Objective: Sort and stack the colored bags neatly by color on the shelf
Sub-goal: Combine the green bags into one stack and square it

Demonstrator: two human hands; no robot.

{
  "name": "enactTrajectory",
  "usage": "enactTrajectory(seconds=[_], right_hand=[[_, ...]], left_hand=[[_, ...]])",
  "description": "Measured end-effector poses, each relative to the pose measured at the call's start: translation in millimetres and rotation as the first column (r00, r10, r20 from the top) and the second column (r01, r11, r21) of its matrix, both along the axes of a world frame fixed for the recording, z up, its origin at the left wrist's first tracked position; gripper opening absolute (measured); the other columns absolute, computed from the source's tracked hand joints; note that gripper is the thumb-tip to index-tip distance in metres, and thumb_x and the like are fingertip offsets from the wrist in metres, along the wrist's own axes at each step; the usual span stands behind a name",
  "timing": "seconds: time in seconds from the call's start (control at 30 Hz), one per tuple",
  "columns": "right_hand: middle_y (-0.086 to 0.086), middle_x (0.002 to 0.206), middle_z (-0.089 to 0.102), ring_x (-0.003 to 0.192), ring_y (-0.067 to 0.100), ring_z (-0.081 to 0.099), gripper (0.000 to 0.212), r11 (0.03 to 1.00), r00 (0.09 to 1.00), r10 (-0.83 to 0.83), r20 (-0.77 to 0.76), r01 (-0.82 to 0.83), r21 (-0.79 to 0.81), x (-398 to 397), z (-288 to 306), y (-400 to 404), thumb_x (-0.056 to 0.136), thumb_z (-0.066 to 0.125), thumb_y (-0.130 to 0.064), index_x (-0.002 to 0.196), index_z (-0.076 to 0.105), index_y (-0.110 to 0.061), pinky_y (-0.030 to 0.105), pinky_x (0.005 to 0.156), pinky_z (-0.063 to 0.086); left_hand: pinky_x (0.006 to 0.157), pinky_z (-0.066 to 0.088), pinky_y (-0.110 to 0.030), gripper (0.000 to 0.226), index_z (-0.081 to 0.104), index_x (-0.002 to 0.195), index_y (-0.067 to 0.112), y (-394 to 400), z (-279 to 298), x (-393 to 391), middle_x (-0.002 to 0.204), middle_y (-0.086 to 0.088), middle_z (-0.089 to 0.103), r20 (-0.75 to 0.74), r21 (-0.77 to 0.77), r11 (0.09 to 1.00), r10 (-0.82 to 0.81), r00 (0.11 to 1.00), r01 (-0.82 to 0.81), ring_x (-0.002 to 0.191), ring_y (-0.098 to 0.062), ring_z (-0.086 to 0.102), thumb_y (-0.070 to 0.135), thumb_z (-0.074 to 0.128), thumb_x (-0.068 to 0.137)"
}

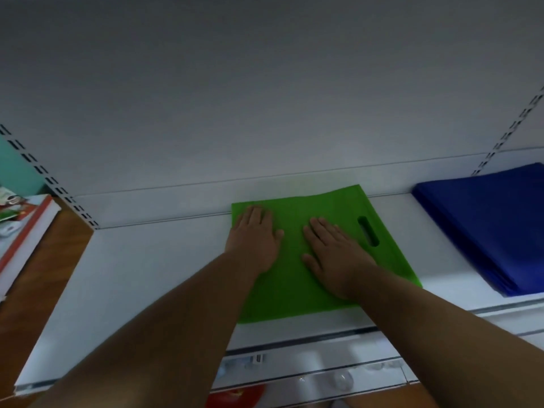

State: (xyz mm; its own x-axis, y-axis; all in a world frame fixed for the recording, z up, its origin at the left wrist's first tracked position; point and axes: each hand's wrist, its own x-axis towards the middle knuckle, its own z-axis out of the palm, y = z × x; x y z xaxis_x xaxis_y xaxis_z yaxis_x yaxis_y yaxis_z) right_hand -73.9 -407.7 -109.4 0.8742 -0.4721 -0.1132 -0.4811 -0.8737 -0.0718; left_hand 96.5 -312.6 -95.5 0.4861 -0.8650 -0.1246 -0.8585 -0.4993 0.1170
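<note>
A bright green bag [297, 269] lies flat on the white shelf [141, 275], about midway along it, its far edge close to the back panel [235, 113] and its near edge just short of the shelf's front lip. It is a thin, flat rectangle of matte fabric with a die-cut slot handle [368, 231] near its right edge. The bag sits slightly skewed, its right side angling away towards the near right.

Both hands rest on top of it, palms down. The left hand [254, 238] lies on the bag's far left part, fingers straight and close together, pointing towards the back panel, thumb out to the right. The right hand [334, 254] lies flat near the bag's middle, just left of the slot handle, fingers extended and slightly spread, thumb out to the left. Neither hand grips anything; both simply press on the fabric. The bare forearms reach in from the near edge of the view.

To the right, well apart from the green bag, a stack of blue bags [497, 228] lies flat on the same shelf.
</note>
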Motion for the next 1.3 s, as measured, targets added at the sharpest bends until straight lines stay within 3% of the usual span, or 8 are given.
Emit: enactTrajectory(seconds=[0.1,0.2,0.4,0.53,0.7,0.87,1.13,1.3], right_hand=[[0.006,0.164,-0.009,0.150,0.017,-0.011,0.075,1.000,1.000,-0.012,0.000,0.012,0.003,1.8,3.0,-1.4,0.093,-0.003,-0.056,0.156,-0.002,-0.016,0.030,0.117,-0.011],[0.005,0.164,-0.005,0.151,0.017,-0.007,0.062,0.999,1.000,-0.026,-0.012,0.027,0.035,3.5,5.9,-1.8,0.104,0.016,-0.046,0.157,0.004,-0.017,0.029,0.115,-0.010],[0.005,0.161,0.021,0.148,0.021,0.018,0.054,0.997,0.999,-0.038,0.027,0.036,0.064,34.7,24.0,-27.1,0.100,0.037,-0.019,0.153,0.028,-0.016,0.036,0.121,0.017],[0.004,0.162,0.021,0.148,0.017,0.018,0.055,0.993,0.995,0.055,0.082,-0.062,0.096,66.7,15.4,-31.2,0.100,0.039,-0.014,0.154,0.026,-0.015,0.029,0.121,0.012],[0.000,0.163,0.016,0.150,0.013,0.011,0.051,0.992,0.984,0.120,0.128,-0.123,0.013,81.5,1.8,-39.0,0.105,0.031,-0.029,0.155,0.022,-0.018,0.026,0.119,0.005],[-0.004,0.164,0.001,0.150,0.011,-0.001,0.057,0.995,0.995,0.094,0.027,-0.095,0.022,78.4,-1.8,-38.1,0.105,0.021,-0.044,0.157,0.008,-0.023,0.033,0.122,0.002],[-0.001,0.164,-0.007,0.150,0.014,-0.008,0.075,0.993,0.987,-0.101,-0.128,0.092,-0.075,35.2,5.9,-68.1,0.098,0.012,-0.062,0.156,-0.005,-0.018,0.037,0.122,-0.001],[0.006,0.164,-0.010,0.150,0.017,-0.011,0.085,0.970,0.966,-0.235,-0.106,0.226,-0.093,21.7,5.7,-73.4,0.095,0.015,-0.067,0.156,-0.005,-0.011,0.034,0.121,-0.005]], left_hand=[[0.122,-0.003,-0.039,0.074,-0.004,0.156,0.011,-1.5,-11.4,6.6,0.163,-0.014,-0.011,0.039,0.068,0.997,0.026,0.999,-0.029,0.150,-0.025,-0.010,0.057,0.013,0.100],[0.122,-0.003,-0.039,0.076,-0.007,0.155,0.009,-3.1,-14.3,7.2,0.163,-0.014,-0.012,0.042,0.077,0.997,0.021,0.999,-0.024,0.150,-0.025,-0.010,0.057,0.013,0.100],[0.122,-0.004,-0.038,0.076,-0.007,0.155,0.008,-2.7,-20.0,10.6,0.163,-0.012,-0.011,0.063,0.054,0.998,0.028,0.998,-0.031,0.151,-0.023,-0.010,0.056,0.012,0.099],[0.122,-0.005,-0.038,0.074,-0.004,0.156,0.009,-2.8,-20.5,8.3,0.164,-0.011,-0.009,0.078,0.044,0.999,0.021,0.997,-0.025,0.151,-0.023,-0.010,0.054,0.012,0.100],[0.122,-0.005,-0.040,0.073,-0.001,0.156,0.010,-6.5,-22.2,13.0,0.164,-0.012,-0.007,0.103,0.038,0.999,0.018,0.994,-0.022,0.151,-0.025,-0.009,0.055,0.011,0.100],[0.122,-0.004,-0.040,0.075,-0.002,0.156,0.011,-5.1,-25.6,12.7,0.164,-0.012,-0.008,0.109,0.061,0.998,0.022,0.994,-0.029,0.151,-0.025,-0.009,0.057,0.009,0.099],[0.123,-0.003,-0.039,0.077,-0.004,0.156,0.012,-5.0,-24.6,13.3,0.163,-0.012,-0.010,0.085,0.039,0.999,0.029,0.996,-0.032,0.151,-0.024,-0.010,0.058,0.013,0.098],[0.123,-0.003,-0.039,0.077,-0.005,0.156,0.011,-4.3,-23.8,12.9,0.163,-0.012,-0.010,0.083,0.034,0.999,0.020,0.996,-0.023,0.151,-0.024,-0.010,0.059,0.012,0.098]])
